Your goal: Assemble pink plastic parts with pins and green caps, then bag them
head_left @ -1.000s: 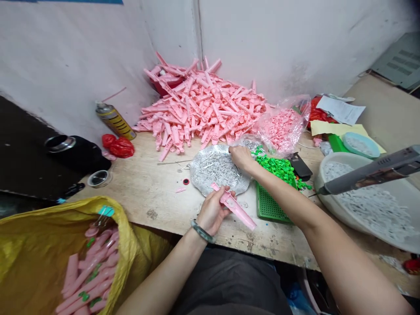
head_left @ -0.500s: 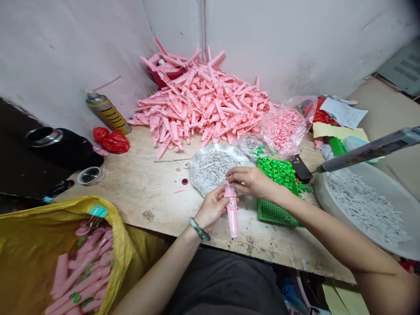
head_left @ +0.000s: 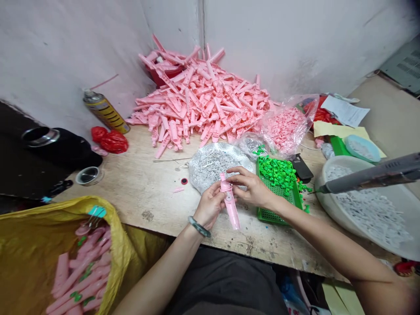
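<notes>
My left hand (head_left: 211,204) is closed around a pink plastic casing (head_left: 232,214) with a narrow neck and a long hollow body. A small round grey piece sits in the casing below its collar. On the casing's other side, my right hand (head_left: 251,187) has its bent fingers against the neck and collar; its thumb is hidden. Just beyond both hands lies a silvery plastic-covered dish (head_left: 197,173) with metal pins and small pale parts. By my right wrist stands a green basket (head_left: 272,215) with small green plastic pieces (head_left: 277,173).
Pink casings (head_left: 203,100) are heaped against the wall. A grey electric screwdriver (head_left: 377,175) extends over a white basin (head_left: 323,205) of pale parts at right. A yellow sack (head_left: 121,245) with pink pieces is at lower left. A spray can (head_left: 106,111) leans behind a red bag (head_left: 113,141).
My right fingers have shifted down from the casing's tip to its neck. The casing has risen slightly and tilted. The electric screwdriver appears lower over the basin.
</notes>
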Available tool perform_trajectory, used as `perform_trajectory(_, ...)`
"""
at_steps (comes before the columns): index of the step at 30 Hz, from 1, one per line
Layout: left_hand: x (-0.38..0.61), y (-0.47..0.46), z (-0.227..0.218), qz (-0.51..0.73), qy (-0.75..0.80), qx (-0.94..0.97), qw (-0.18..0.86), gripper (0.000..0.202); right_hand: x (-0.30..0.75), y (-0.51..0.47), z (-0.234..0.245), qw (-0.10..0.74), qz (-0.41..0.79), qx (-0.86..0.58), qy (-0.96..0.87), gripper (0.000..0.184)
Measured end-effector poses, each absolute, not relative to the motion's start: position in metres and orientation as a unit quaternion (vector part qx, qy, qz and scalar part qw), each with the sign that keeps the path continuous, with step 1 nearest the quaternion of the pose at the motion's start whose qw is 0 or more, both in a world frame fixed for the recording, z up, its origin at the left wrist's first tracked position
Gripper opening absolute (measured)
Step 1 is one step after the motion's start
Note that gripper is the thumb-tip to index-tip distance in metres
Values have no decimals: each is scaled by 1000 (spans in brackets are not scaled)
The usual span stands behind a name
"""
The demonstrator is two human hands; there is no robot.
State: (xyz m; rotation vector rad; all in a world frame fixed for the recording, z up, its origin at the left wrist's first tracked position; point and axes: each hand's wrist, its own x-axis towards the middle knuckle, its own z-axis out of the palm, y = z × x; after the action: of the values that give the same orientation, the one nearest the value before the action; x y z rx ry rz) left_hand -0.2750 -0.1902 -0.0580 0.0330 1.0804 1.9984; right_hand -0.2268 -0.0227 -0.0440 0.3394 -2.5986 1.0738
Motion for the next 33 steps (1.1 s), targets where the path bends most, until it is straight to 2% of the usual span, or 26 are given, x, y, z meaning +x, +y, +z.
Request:
perform_trajectory(2,-276,-192,-56,803,422,14,422,42,-226,-23,-45,169,393,87,-900,23)
perform_trajectory(5,-275,-193,-54,796,428,16,428,42,-223,-18,-43,127,389,89,-908,20)
perform_trajectory(9,-274,-194,-55,757,475,41,447,42,-214,-10,-34,124,276,100,-948,21)
perform_trajectory(12,-274,-192,-56,742,496,70,446,42,-210,-8,-28,134,195,170,-957,25)
perform_trajectory(20,-272,-188,-56,735,519,101,424,46,-212,-16,-21,85,101,232,-964,29)
perform_trajectory(25,-282,-192,-57,736,520,68,427,43,-233,-16,-22,88,126,255,-955,23)
perform_trajectory(27,-286,-194,-57,743,508,32,435,34,-261,-10,-24,120,168,216,-954,31)
perform_trajectory(29,-288,-196,-56,745,491,-1,452,27,-301,-2,-26,131,189,105,-967,39)
perform_trajectory(33,-285,-195,-51,752,461,-48,468,18,-391,4,-31,93,179,-164,-966,30)
